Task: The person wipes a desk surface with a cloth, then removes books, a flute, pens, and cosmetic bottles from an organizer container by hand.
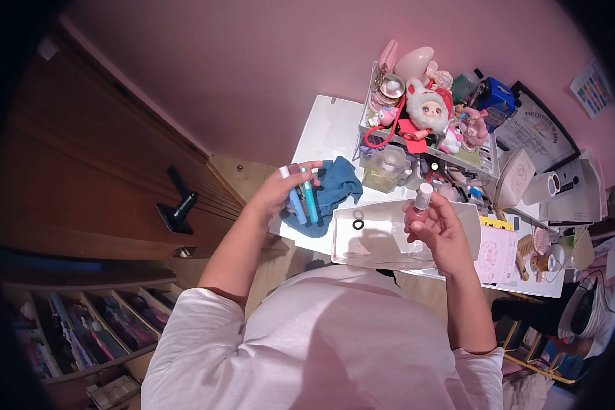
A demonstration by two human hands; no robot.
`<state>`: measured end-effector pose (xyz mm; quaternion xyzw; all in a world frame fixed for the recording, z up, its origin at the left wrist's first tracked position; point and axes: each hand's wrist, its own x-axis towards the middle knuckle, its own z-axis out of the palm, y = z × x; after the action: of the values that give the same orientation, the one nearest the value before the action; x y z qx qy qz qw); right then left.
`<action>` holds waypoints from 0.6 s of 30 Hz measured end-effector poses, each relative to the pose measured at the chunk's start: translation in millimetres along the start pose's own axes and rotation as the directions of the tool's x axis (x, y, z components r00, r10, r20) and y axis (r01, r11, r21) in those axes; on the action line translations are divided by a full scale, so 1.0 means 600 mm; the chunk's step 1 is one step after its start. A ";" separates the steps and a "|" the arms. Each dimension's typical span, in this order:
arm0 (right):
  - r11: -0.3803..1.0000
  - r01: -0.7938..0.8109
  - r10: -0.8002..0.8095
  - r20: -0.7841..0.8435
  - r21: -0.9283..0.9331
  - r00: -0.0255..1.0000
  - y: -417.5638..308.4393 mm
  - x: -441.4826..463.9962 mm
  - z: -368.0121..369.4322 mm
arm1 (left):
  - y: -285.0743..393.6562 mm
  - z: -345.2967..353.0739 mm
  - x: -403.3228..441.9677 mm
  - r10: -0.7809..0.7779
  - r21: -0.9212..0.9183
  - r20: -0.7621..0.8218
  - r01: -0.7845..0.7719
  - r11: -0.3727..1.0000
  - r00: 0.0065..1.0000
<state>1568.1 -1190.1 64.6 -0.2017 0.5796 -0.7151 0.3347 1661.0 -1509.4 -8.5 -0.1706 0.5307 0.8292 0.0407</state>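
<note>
My left hand (278, 191) is closed around several slim pens (310, 205), among them a teal one and a light blue one with a white end. Beneath them lies a crumpled blue cloth (340, 180). In my right hand (447, 236) I grip a small bottle (417, 213) of pinkish liquid with a ribbed pale cap, like nail polish, held upright. It is above the right part of a white plastic bin (389, 254). Inside that bin is a small black ring (358, 224), with a pale ring beside it.
A white shelf rack (488, 164) holds a plush doll (428, 108) and trinkets. Below it stands a squat clear bottle (386, 169). A pink booklet (497, 254) and a wooden brush (524, 254) lie at right. The wooden door (109, 150) is at left, above an open drawer (82, 324).
</note>
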 end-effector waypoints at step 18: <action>1.000 0.015 -0.015 0.034 0.020 0.999 -0.004 -0.001 0.013 | -0.033 0.089 0.068 0.010 0.988 -0.109 0.108 0.107 0.994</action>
<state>1573.6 -1194.8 68.9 -0.2149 0.5652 -0.7197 0.3411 1614.6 -1458.1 -18.8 -0.1535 0.9437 0.2530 0.1479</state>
